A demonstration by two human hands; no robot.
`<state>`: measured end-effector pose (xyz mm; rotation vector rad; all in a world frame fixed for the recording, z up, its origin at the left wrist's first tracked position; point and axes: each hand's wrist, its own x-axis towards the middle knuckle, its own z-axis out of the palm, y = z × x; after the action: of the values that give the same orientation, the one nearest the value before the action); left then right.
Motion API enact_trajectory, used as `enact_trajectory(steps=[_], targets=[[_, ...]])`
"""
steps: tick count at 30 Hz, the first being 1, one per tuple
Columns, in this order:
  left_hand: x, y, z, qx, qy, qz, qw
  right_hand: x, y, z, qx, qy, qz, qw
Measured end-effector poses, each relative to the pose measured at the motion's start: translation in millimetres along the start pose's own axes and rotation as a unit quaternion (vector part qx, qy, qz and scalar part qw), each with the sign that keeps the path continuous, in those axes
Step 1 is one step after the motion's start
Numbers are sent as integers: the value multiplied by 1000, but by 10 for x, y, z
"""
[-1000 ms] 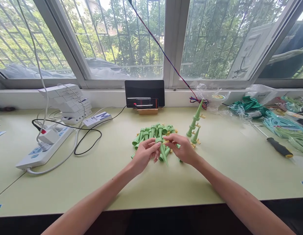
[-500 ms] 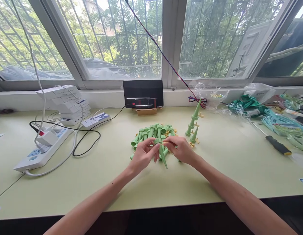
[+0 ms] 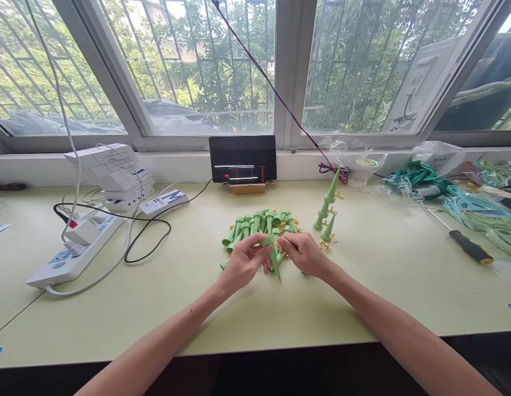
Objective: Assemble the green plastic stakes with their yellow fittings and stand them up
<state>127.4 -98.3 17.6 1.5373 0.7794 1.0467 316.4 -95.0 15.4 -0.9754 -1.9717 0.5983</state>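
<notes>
A green plant watering spike [image 3: 275, 264] points down and toward me, its wide collar pinched between the thumb and fingers of my left hand [image 3: 250, 257]. My right hand [image 3: 302, 252] is closed at the spike's right side, thumb and forefinger pinching a small yellow valve mostly hidden by the fingertips. Just behind both hands lies a heap of green spikes [image 3: 255, 221], with small yellow valves [image 3: 289, 224] along its right part. To the right, a stack of spikes [image 3: 330, 192] with yellow valves stands upright, and a single spike [image 3: 329, 228] stands in front of it.
A phone [image 3: 247, 175] rests on a cardboard stand before a black tablet [image 3: 242, 148]. On the left are a power strip [image 3: 80, 258], cables and white boxes [image 3: 110, 170]. A screwdriver [image 3: 470, 246] and plastic bags [image 3: 420, 179] lie on the right.
The right fingertips have turned slightly and now cover more of the yellow valve. The spike's tip has swung a little to the left; the heap and stack are the same.
</notes>
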Motion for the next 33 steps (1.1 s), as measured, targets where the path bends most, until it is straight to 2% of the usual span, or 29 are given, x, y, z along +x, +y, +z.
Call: enact_trajectory(steps=[5, 10, 16, 24, 28, 33], targets=[[1, -26, -4, 3, 2, -2, 1000, 3, 12, 4, 6, -16, 16, 1000], [15, 21, 8, -8, -6, -4, 1000, 9, 20, -1, -9, 1, 3, 1000], [40, 29, -8, -96, 20, -48, 994, 4, -13, -42, 11, 29, -36, 999], [46, 8, -20, -151, 9, -94, 984, 6, 61, -25, -8, 42, -63, 997], [41, 5, -32, -137, 8, -85, 987, -5, 96, 24, -22, 45, -56, 997], [24, 12, -20, -68, -4, -37, 997, -18, 90, 42, -28, 38, -40, 998]])
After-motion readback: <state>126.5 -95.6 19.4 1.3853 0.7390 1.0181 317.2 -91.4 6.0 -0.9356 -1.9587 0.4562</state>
